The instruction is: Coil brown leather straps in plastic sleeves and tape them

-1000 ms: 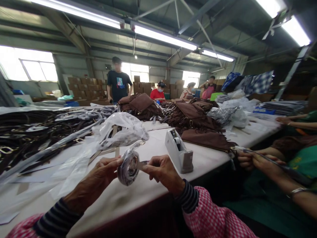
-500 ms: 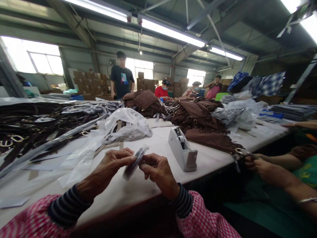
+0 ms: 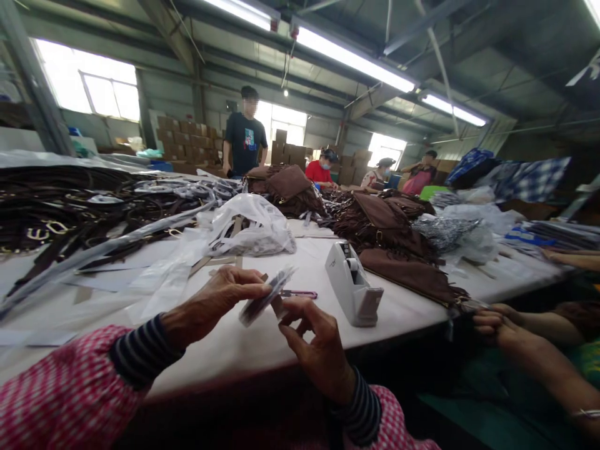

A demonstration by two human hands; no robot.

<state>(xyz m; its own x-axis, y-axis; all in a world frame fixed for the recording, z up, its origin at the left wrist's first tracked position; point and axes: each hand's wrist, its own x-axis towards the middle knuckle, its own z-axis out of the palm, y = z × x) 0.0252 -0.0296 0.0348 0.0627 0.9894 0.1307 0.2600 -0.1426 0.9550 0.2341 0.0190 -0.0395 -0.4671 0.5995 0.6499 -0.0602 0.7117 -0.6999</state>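
Observation:
My left hand (image 3: 229, 294) pinches a small flat packet (image 3: 262, 303) of clear plastic with something dark inside, tilted above the table. Close by on the right, my right hand (image 3: 314, 331) has thumb and fingers curled, pinching a small brownish strip (image 3: 278, 307) against the packet's edge. Whether the strip is stuck to the packet I cannot tell. Behind my fingers lies a pink-edged utility knife (image 3: 300, 294). A grey tape dispenser (image 3: 354, 287) stands on the table just beyond my right hand.
Brown fringed bags (image 3: 375, 225) are heaped behind the dispenser. A white plastic bag (image 3: 253, 222) lies ahead, and dark straps (image 3: 94, 212) are piled at left. At right, a co-worker's hands (image 3: 501, 322) hold a bag's end. Several people stand or sit farther back.
The view has shifted, so the scene appears farther right. My right hand has drawn slightly away from the packet, showing the brownish strip. The utility knife now shows behind the packet.

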